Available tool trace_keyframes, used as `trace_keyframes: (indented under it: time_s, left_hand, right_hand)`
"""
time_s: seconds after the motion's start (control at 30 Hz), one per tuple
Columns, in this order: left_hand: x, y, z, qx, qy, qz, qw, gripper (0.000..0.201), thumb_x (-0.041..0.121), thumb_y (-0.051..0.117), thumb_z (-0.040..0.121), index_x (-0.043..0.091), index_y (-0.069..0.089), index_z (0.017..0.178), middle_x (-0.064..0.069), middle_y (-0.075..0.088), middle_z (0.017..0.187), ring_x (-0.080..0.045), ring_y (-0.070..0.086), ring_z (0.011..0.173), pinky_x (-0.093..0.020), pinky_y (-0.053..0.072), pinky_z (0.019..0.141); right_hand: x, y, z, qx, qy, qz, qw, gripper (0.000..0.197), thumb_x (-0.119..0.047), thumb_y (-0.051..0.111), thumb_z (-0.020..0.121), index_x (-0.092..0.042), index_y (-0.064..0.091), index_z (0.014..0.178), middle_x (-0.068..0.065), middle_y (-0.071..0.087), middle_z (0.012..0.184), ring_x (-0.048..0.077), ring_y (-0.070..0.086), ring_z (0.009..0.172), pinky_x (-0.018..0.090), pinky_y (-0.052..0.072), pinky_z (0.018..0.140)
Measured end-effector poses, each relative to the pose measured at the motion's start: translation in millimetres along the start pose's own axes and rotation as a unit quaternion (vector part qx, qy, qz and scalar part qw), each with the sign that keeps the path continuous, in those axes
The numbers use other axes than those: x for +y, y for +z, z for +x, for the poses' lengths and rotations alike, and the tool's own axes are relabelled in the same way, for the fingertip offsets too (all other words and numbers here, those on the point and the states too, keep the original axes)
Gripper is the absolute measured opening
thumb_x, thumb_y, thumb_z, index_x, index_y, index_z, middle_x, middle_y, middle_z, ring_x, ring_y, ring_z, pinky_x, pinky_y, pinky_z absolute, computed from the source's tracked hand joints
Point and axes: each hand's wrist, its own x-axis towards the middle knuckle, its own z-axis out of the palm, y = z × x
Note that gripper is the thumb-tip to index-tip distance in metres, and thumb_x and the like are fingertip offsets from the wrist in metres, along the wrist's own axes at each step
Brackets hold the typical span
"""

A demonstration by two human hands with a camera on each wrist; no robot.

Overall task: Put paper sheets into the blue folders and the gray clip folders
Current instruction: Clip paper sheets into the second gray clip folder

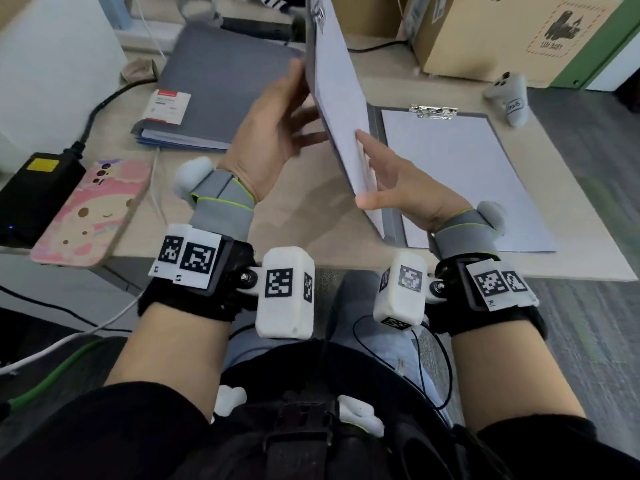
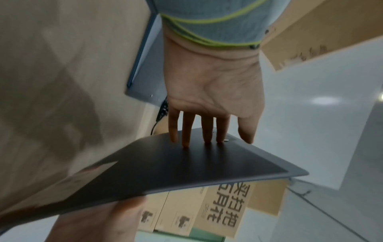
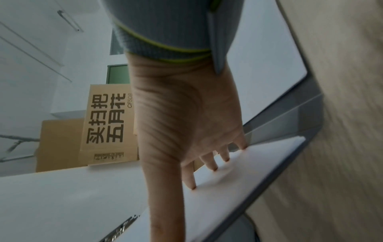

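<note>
Desk [image 1: 277, 216] under me, I see the gray clip folder [image 1: 491, 116] lying open at right, its cover [image 1: 341, 109] stood upright between my left hand [image 1: 277, 133], straight fingers on its back, and my right hand [image 1: 398, 181], straight fingers on its paper [image 1: 460, 174].

We see a light wooden desk [image 1: 277, 220] standing over a grey carpet floor [image 1: 588, 323] with faint green stripes. Behind the desk, cardboard boxes [image 1: 502, 32] are stacked against the wall, and one of them carries large dark Chinese characters [image 3: 107, 117]. A green panel [image 3: 118, 73] shows above the boxes, next to a white wall [image 3: 41, 57]. At the far left stands a white cabinet [image 1: 52, 64]. In the left wrist view, a soft bright spot of light [image 2: 325, 99] reflects on a pale glossy surface.
</note>
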Motion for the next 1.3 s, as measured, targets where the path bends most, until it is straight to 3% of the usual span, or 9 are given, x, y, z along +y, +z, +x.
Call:
trace_keyframes:
  time_s: [0.1, 0.23, 0.37, 0.53, 0.67, 0.77, 0.93, 1.13, 1.3]
  left_hand:
    - [-7, 22, 6, -0.061, 0.020, 0.086, 0.994, 0.052, 0.039, 0.035, 0.093, 0.017, 0.039, 0.141, -0.014, 0.042, 0.144, -0.011, 0.063, 0.088, -0.026, 0.050, 0.086]
    - [-16, 48, 12, -0.137, 0.021, 0.182, 0.973, 0.043, 0.028, 0.043, 0.096, 0.036, 0.037, 0.138, 0.020, 0.045, 0.140, -0.005, 0.042, 0.134, -0.022, 0.041, 0.099]
    - [-40, 77, 21, -0.155, 0.025, 0.222, 0.962, 0.044, 0.004, 0.042, 0.097, 0.012, 0.039, 0.141, -0.002, 0.037, 0.151, -0.008, 0.036, 0.137, -0.004, 0.035, 0.098]
    - [-71, 98, 34, -0.110, -0.005, 0.281, 0.953, 0.036, 0.000, 0.049, 0.091, 0.010, 0.058, 0.124, -0.003, 0.047, 0.144, -0.009, 0.045, 0.130, -0.023, 0.035, 0.106]
    - [-87, 107, 41, -0.074, -0.024, 0.339, 0.938, 0.031, 0.004, 0.053, 0.087, 0.013, 0.066, 0.113, 0.000, 0.055, 0.136, -0.009, 0.052, 0.123, -0.021, 0.041, 0.103]
    - [-97, 111, 43, -0.066, -0.035, 0.392, 0.917, 0.030, 0.005, 0.054, 0.086, 0.015, 0.067, 0.111, 0.002, 0.061, 0.127, -0.008, 0.059, 0.096, -0.007, 0.046, 0.074]
    - [-105, 108, 43, -0.024, -0.039, 0.451, 0.891, 0.037, 0.008, 0.058, 0.081, 0.022, 0.065, 0.115, 0.000, 0.061, 0.128, -0.017, 0.055, 0.119, -0.022, 0.042, 0.099]
    - [-115, 92, 45, 0.098, -0.142, 0.626, 0.761, 0.047, 0.046, 0.058, 0.079, 0.016, 0.061, 0.115, -0.014, 0.051, 0.130, -0.037, 0.040, 0.125, -0.036, 0.034, 0.098]
    - [-116, 86, 38, 0.069, -0.170, 0.542, 0.820, 0.061, 0.057, 0.062, 0.076, 0.013, 0.059, 0.118, -0.005, 0.031, 0.144, -0.028, 0.019, 0.136, -0.037, 0.023, 0.115]
  right_hand:
    - [-2, -5, -9, 0.002, -0.043, 0.065, 0.997, 0.118, -0.044, 0.086, 0.054, -0.020, 0.021, 0.150, 0.001, 0.023, 0.157, 0.020, 0.017, 0.147, 0.048, 0.016, 0.121]
    - [-11, -14, -37, 0.053, -0.050, 0.164, 0.984, 0.114, -0.046, 0.086, 0.054, -0.006, 0.029, 0.144, 0.007, 0.050, 0.135, 0.022, 0.054, 0.120, 0.039, 0.049, 0.095]
    - [-8, -30, -63, 0.124, -0.080, 0.267, 0.952, 0.110, -0.051, 0.083, 0.058, -0.003, 0.029, 0.142, 0.012, 0.052, 0.131, 0.027, 0.053, 0.119, 0.046, 0.049, 0.093]
    - [-4, -44, -75, 0.220, -0.142, 0.430, 0.864, 0.094, -0.053, 0.072, 0.070, -0.008, 0.034, 0.144, 0.021, 0.039, 0.147, 0.040, 0.035, 0.137, 0.060, 0.023, 0.114]
    - [4, -51, -88, 0.361, -0.140, 0.460, 0.799, 0.074, -0.050, 0.066, 0.077, -0.013, 0.047, 0.138, 0.013, 0.051, 0.140, 0.033, 0.046, 0.132, 0.056, 0.027, 0.114]
    - [20, -64, -97, 0.504, -0.108, 0.431, 0.741, 0.048, -0.037, 0.053, 0.090, -0.018, 0.051, 0.134, 0.000, 0.065, 0.120, 0.020, 0.061, 0.111, 0.034, 0.050, 0.092]
    - [51, -83, -102, 0.657, -0.050, 0.362, 0.659, 0.032, -0.014, 0.054, 0.086, -0.025, 0.053, 0.116, 0.003, 0.062, 0.115, 0.015, 0.061, 0.090, 0.026, 0.053, 0.069]
    - [78, -91, -102, 0.693, 0.080, 0.235, 0.677, 0.038, 0.000, 0.060, 0.079, -0.002, 0.058, 0.116, -0.002, 0.058, 0.089, 0.007, 0.056, 0.078, 0.013, 0.045, 0.073]
    - [81, -90, -103, 0.652, 0.172, 0.067, 0.735, 0.055, -0.015, 0.064, 0.078, -0.010, 0.050, 0.131, 0.005, 0.057, 0.127, 0.018, 0.054, 0.116, 0.022, 0.039, 0.097]
